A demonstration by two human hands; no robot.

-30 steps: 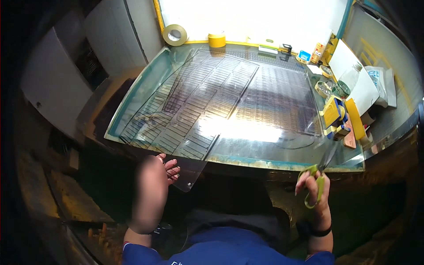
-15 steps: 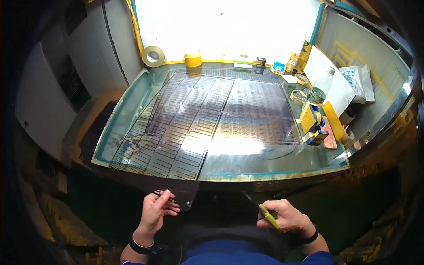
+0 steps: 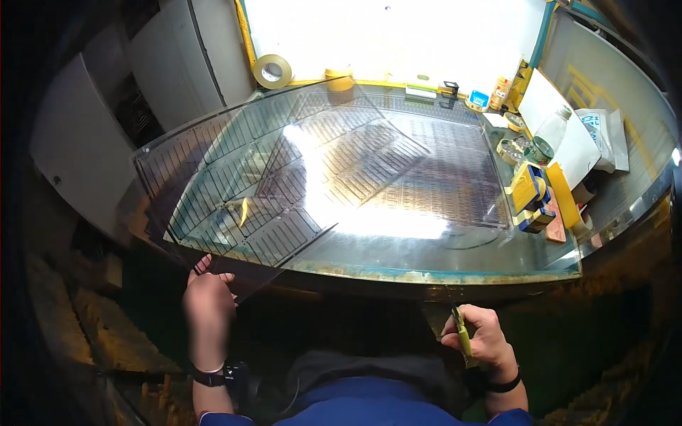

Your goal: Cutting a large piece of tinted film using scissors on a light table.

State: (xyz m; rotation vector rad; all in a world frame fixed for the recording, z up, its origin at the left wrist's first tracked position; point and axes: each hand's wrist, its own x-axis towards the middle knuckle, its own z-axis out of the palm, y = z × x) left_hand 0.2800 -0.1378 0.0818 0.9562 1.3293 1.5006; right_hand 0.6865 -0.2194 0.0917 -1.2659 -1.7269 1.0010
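A large transparent film sheet [image 3: 273, 231] with rows of dark printed lines lies askew over the left part of the glass-topped table. Its left corner and near corner stick out past the table's edges. At the near corner, my left hand [image 3: 211, 298] has hold of the edge, its fingers partly spread and the back of the hand blurred. A second printed sheet [image 3: 440, 192] with a denser pattern lies flat beneath and to the right. Below the table's front edge, my right hand [image 3: 485, 334] grips a slim yellow-green cutter knife [image 3: 462, 332] with a dark narrow tip pointing up.
A wide tape roll [image 3: 273, 72] and a yellow roll [image 3: 339, 79] stand along the bright back panel. At the right are a yellow-and-blue tape dispenser [image 3: 531, 195], a clear bottle [image 3: 554, 128] and a white bag [image 3: 597, 135]. The table's front rim [image 3: 426, 275] runs before me.
The film sheet has swung clockwise and leftward, its dotted corner now at far left. My left hand has moved left and up. The knife is turned more upright, and the view has turned left.
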